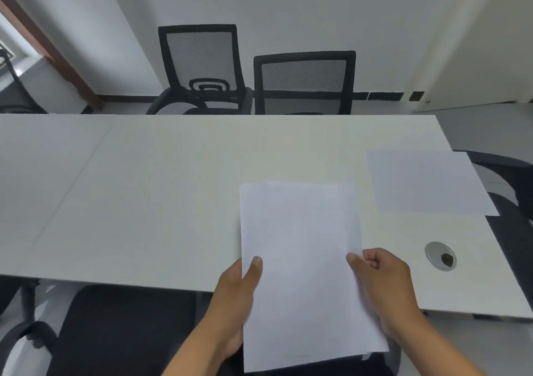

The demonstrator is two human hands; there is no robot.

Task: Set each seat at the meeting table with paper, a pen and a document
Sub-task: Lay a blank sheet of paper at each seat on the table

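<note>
White walls are closing in a small meeting room, and a long pale meeting table [144, 188] is stretching across the view. Two black mesh chairs [304, 84] are standing at its far edge, another dark chair [121, 326] is sitting tucked at the near edge, and one more is showing past the right end. A stack of white paper [300, 260] is hovering over the near edge, its top sheets fanning slightly. The left hand [236, 295] is gripping the stack's left side, thumb lying on top and fingers hidden underneath. The right hand [383, 283] is pinching the right edge with curled fingers. A single sheet [427, 182] is lying flat near the table's right end, with a round cable grommet [440, 255] sitting nearer, beside the right hand.
</note>
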